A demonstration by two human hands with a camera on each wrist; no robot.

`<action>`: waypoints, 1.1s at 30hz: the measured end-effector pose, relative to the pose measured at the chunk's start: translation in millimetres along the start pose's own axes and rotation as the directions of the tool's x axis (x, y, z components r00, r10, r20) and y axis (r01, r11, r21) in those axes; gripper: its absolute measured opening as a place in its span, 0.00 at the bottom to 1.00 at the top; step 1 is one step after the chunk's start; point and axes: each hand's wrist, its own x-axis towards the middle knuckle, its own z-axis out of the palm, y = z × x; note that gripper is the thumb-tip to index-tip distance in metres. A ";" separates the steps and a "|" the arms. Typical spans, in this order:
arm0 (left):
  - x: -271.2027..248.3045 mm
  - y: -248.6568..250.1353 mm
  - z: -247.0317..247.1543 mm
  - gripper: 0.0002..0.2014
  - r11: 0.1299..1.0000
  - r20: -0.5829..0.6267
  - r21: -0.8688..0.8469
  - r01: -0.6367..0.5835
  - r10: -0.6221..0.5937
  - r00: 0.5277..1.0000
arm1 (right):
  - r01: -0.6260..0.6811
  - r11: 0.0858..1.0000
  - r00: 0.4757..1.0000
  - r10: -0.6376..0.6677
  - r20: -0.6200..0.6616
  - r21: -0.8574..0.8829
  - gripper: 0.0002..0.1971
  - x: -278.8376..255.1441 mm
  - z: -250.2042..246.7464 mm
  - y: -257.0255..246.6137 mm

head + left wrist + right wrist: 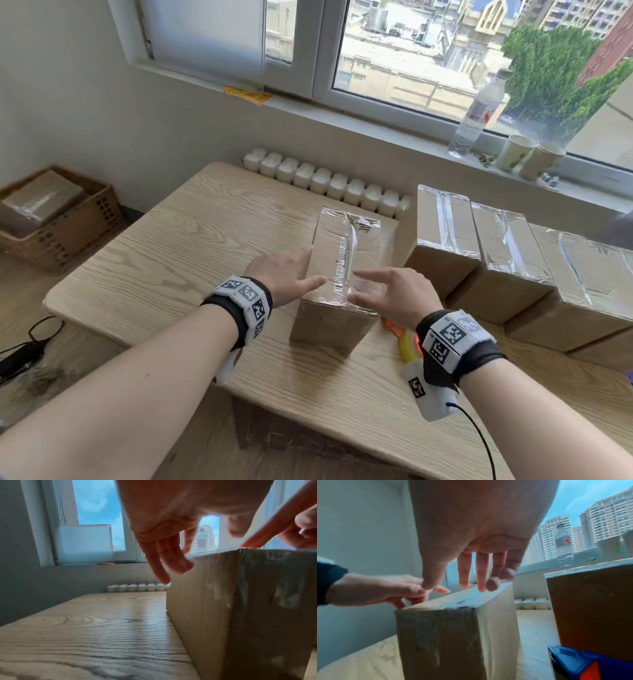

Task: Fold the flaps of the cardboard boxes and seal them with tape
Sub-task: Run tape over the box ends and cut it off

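Left grip: the left hand (286, 274) is spread wide and holds nothing; its fingers lie along the box's 9 o'clock top edge.
Right grip: the right hand (394, 294) is loose and empty, hovering at the near top edge.
Box (337, 274): stands at tabletop (178, 246) centre, flaps shut, a wrinkled glossy tape strip (344, 260) down the seam.
Risk: the puckered tape may lift if not pressed flat.
Neighbours: three taped boxes (510, 253) at 3 o'clock; tape dispenser (583, 664) beside the right wrist.
Materials: matte brown cardboard, woodgrain top.
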 end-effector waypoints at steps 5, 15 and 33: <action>17.1 7.2 18.5 0.51 0.933 0.214 -0.285 0.219 -0.161 0.964 | -0.126 0.991 0.987 0.121 0.102 0.046 0.54 20.8 11.6 9.2; 29.8 -3.5 17.7 0.51 0.924 0.295 -0.351 0.153 -0.046 0.954 | -0.261 0.962 0.964 0.255 0.080 0.082 0.58 81.7 22.8 18.7; 35.9 -2.1 4.9 0.40 0.932 0.287 -0.347 0.104 0.000 0.958 | -0.275 0.959 0.934 0.284 0.216 -0.072 0.67 85.8 1.9 4.3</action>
